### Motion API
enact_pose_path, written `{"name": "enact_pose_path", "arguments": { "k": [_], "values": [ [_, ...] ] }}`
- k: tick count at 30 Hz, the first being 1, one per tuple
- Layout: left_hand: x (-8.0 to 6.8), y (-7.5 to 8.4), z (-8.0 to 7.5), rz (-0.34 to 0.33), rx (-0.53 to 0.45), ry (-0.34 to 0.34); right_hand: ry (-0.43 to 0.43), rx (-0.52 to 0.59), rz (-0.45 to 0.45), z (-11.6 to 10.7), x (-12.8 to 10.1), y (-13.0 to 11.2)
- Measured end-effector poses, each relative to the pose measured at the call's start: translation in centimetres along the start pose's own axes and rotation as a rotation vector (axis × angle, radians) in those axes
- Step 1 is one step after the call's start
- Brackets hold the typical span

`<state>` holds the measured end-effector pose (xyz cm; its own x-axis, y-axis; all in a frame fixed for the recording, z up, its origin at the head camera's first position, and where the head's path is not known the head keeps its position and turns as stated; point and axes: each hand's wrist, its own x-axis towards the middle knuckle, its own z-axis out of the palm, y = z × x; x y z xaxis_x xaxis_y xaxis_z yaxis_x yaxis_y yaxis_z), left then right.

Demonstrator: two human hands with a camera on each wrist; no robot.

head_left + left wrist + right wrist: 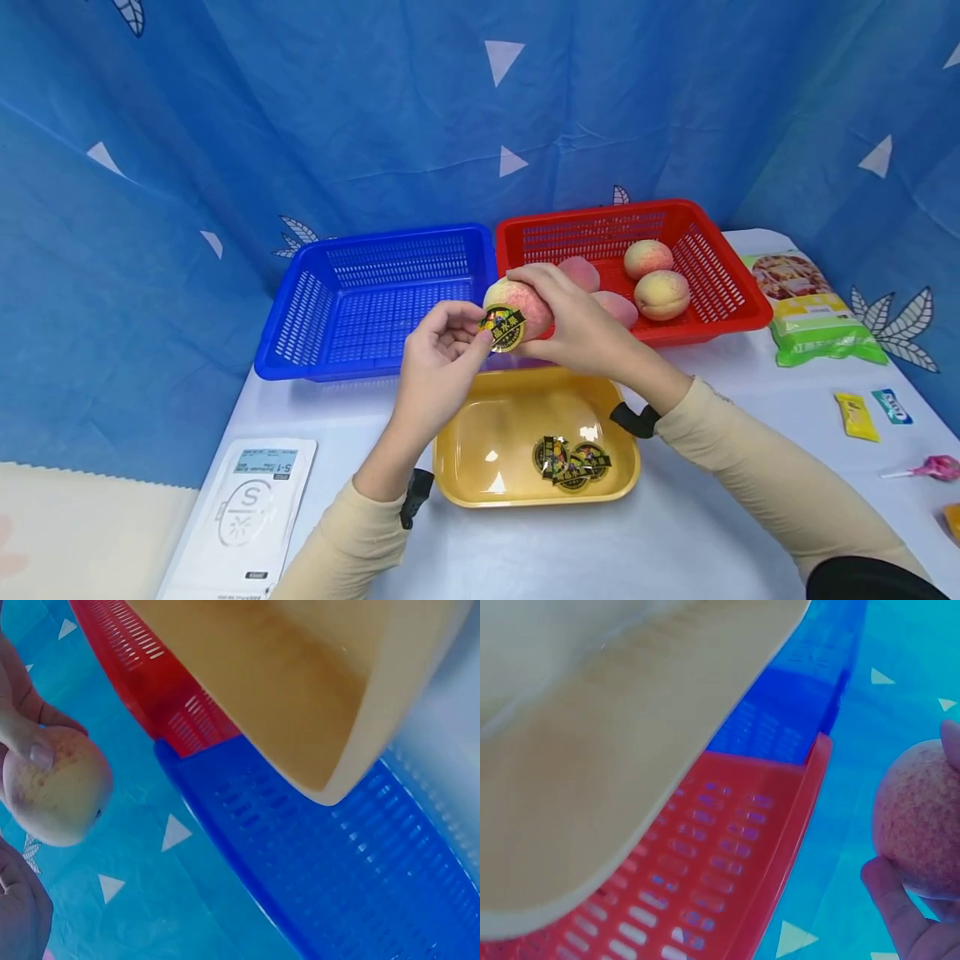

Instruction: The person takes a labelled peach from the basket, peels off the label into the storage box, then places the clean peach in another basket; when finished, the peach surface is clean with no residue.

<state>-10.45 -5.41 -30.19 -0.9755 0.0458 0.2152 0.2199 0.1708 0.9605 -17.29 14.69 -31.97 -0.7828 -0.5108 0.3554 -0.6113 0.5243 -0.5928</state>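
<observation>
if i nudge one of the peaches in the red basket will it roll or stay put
Probably it rolls a little: the peaches look round and lie loose on the flat floor of the red basket. The basket's walls should stop it soon. It may bruise if squeezed; the peach that the right hand holds is cupped in the fingers rather than pinched.

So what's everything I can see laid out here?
held peach: 1, pink-yellow, above the yellow tray
sticker: 1, black-gold, at the held peach
red basket: 1, back right
peaches in red basket: about 4, pink-yellow
blue basket: 1, back left
yellow tray: 1, front centre
stickers in tray: about 3, black-gold
white packet: 1, front left
green-yellow bag: 1, right
small sweets: several, right edge
left hand: pinches the sticker
right hand: holds the peach
</observation>
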Motion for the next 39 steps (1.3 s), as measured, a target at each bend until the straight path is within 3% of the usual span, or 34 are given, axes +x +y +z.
{"name": "enact_pose_path", "arguments": {
  "k": [5, 12, 15, 24, 31, 35, 39],
  "values": [
    [-0.5, 0.3, 0.1, -0.036, 0.026, -0.044, 0.030, -0.042, 0.062, -1.1, -0.7, 0.4],
    [-2.1, -1.7, 0.1, -0.102, 0.325, -0.243, 0.068, 0.002, 0.140, -2.5, -1.8, 1.5],
    [-2.8, -3.0, 0.3, -0.124, 0.387, -0.318, 0.077, 0.019, 0.163, -2.9, -2.4, 2.0],
    [-3.8, -5.7, 2.6, -0.068, 0.491, -0.466, 0.106, 0.064, 0.173, -3.5, -4.0, 2.9],
    [-4.2, -6.7, 3.9, 0.018, 0.745, -0.626, 0.126, 0.048, 0.251, -3.9, -4.8, 3.5],
    [-4.1, -6.0, 3.9, 0.090, 0.824, -0.585, 0.166, 0.037, 0.255, -4.5, -5.1, 4.1],
    [-3.1, -5.0, 3.5, 0.172, 0.809, -0.414, 0.204, 0.088, 0.292, -5.4, -5.2, 5.2]
  ]
}}
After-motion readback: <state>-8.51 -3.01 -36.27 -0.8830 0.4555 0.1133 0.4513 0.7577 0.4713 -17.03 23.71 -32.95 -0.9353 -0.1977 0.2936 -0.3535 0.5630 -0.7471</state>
